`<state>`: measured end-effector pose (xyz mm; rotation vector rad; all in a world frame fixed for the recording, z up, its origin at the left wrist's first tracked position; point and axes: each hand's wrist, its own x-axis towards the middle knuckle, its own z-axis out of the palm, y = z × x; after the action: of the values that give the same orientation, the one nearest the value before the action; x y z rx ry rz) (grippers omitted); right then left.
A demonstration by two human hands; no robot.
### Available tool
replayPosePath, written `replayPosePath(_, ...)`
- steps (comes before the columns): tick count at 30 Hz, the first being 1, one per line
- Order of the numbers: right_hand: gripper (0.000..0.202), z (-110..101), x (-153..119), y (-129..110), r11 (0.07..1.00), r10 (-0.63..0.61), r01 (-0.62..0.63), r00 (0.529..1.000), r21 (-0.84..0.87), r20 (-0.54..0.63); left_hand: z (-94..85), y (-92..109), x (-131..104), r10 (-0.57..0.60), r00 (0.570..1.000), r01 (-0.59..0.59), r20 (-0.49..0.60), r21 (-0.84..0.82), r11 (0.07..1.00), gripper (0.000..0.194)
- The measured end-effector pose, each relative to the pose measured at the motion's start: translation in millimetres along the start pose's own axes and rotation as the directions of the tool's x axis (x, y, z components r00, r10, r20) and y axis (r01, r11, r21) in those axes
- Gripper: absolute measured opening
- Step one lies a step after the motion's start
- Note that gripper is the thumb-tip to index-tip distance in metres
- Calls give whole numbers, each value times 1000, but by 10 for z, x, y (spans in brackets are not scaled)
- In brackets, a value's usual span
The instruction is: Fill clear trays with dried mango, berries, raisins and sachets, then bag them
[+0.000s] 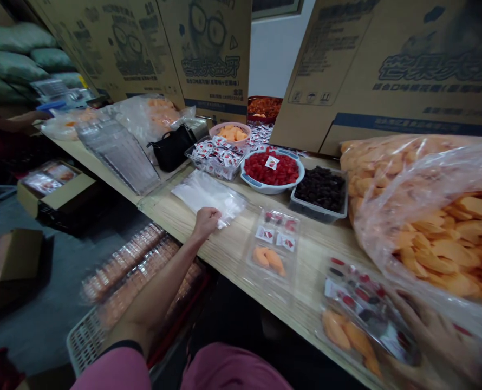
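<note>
My left hand [208, 221] is closed in a pinch at the near edge of a stack of flat clear plastic bags [208, 195] on the table. My right hand [440, 336], blurred at the lower right, grips the side of a clear plastic tray [366, 298]. Red and dark candies and small printed packets fill that tray, and orange curved pieces [350, 336] lie at its near end. Trays may overlap there; blur hides how. Between my hands lies another filled clear tray [271, 249], holding candies, two packets and orange pieces.
Along the table stand a tub of packets [216, 160], a bowl of red candies [271, 168], a tub of dark candies [321, 189] and a big bag of orange pieces [456, 227]. Cardboard boxes [208, 54] rise behind. Another person's arm [21, 119] shows at far left.
</note>
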<state>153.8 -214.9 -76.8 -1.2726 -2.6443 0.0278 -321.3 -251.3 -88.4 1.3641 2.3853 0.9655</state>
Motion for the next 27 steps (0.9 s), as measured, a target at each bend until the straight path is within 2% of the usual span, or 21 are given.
replayPosePath(3, 98, -90, 227, -208, 991, -132, 132, 991, 17, 16, 59, -11, -20, 10, 999, -12, -34, -40, 999, 18)
replayPosePath(5, 97, -145, 458, -441, 972, -228, 225, 973, 60, 40, 92, -7, -31, 9, 998, -12, -61, -57, 998, 16)
replayPosePath(8, 97, -176, 903, -890, 919, -387, 373, 915, 130, 114, 102, 16, -38, 3, 997, -10, -80, -79, 997, 18)
replayPosePath(11, 95, -135, 1350, -1325, 878, -476, 449, 856, 165, 203, 74, 47, -35, 13, 998, -20, -68, -94, 995, 20)
replayPosePath(14, 100, -79, 1658, -1620, 835, -551, 517, 795, 190, 255, 45, 55, -17, 17, 999, -22, -49, -94, 995, 23)
replayPosePath(18, 106, -71, 1831, -1781, 790, -613, 579, 740, 202, 277, 44, 24, 7, 18, 999, -21, -40, -80, 997, 24)
replayPosePath(22, 107, -83, 1936, -1817, 761, -648, 617, 709, 201, 278, 65, 1, -22, 88, 996, -90, -33, -62, 994, 17)
replayPosePath(25, 105, -29, 2051, -1816, 767, -639, 613, 703, 190, 311, 70, 0, -74, 168, 985, -170, -41, -56, 984, 12)
replayPosePath(27, 101, 20, 2124, -1814, 788, -612, 589, 720, 180, 328, 71, -5, -108, 227, 973, -230, -44, -62, 971, 15)
